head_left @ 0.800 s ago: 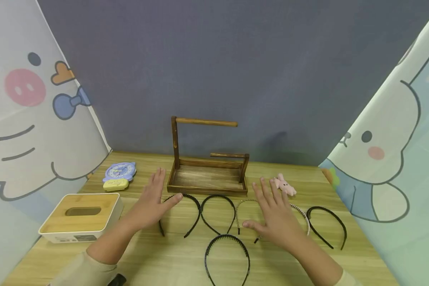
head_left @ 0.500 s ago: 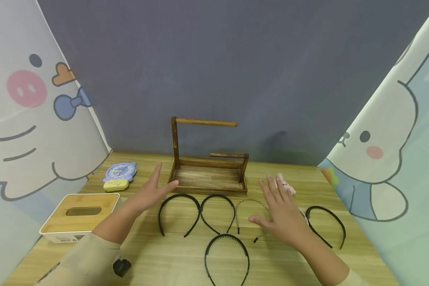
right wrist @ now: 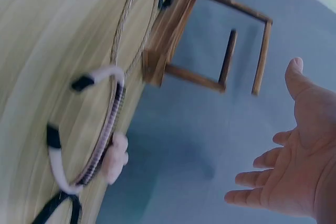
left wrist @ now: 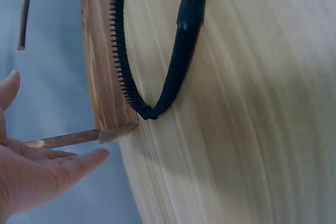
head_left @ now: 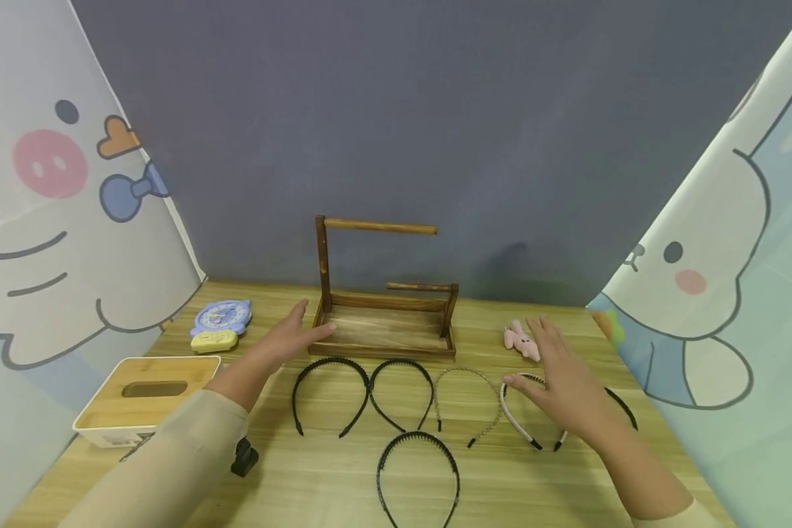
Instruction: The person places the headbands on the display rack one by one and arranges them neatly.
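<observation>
Both hands hang over the table with nothing in them. My left hand [head_left: 289,343], fingers extended and thumb apart, is at the left front corner of a brown wooden stand [head_left: 383,350] with two horizontal bars. Nearest to it lies a black toothed headband [head_left: 333,360], seen larger in the left wrist view. Over on the right, my right hand [head_left: 567,389] has its fingers straight and overlaps a pale pink headband [head_left: 504,400] and a black headband [head_left: 623,407]. Between the hands lie another black headband [head_left: 402,361] and a thin gold one [head_left: 478,372].
One more black toothed headband [head_left: 419,435] lies in front, its lower ends cut off by the frame. A tissue box [head_left: 99,396] with a wooden lid stands at left. Behind it is a blue clock [head_left: 224,317] with a yellow base. A pink plush toy [head_left: 518,339] lies back right.
My right hand has moved rightward, uncovering the pink headband and the plush toy. My left hand has shifted forward, away from the left black headband. The headbands and stand stay in place.
</observation>
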Available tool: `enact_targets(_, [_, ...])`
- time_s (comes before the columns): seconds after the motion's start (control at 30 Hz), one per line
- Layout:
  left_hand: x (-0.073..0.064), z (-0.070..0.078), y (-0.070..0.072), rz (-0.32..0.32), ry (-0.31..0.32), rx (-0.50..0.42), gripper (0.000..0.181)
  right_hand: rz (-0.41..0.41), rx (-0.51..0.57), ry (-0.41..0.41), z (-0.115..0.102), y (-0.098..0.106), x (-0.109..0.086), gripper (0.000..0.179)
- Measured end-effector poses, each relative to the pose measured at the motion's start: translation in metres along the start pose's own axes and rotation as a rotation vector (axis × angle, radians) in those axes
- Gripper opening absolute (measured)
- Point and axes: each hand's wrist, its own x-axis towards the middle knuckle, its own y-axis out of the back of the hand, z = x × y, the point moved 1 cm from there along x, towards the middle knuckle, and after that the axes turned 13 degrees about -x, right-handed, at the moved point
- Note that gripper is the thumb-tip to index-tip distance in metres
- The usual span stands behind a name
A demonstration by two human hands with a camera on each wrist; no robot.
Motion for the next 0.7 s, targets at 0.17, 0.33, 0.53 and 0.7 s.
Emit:
enact_targets(0.17, [0.014,-0.003,0.0,-0.007,0.012,0.018,0.118,-0.008,0.033,-0.05,0.018,0.005,-0.001,0.099])
enact_targets(0.33, [0.024,-0.004,0.0,-0.01,0.047,-0.007,0.117,-0.022,0.031,-0.042,0.016,-0.001,-0.003,0.092])
enact_targets(0.53, [0.029,-0.003,-0.003,-0.017,0.04,0.023,0.106,-0.116,0.092,-0.017,-0.003,-0.021,-0.008,0.087])
enact_targets(0.7, [0.033,-0.005,-0.004,-0.014,0.032,0.042,0.101,-0.246,0.2,-0.023,-0.026,-0.032,-0.01,0.072])
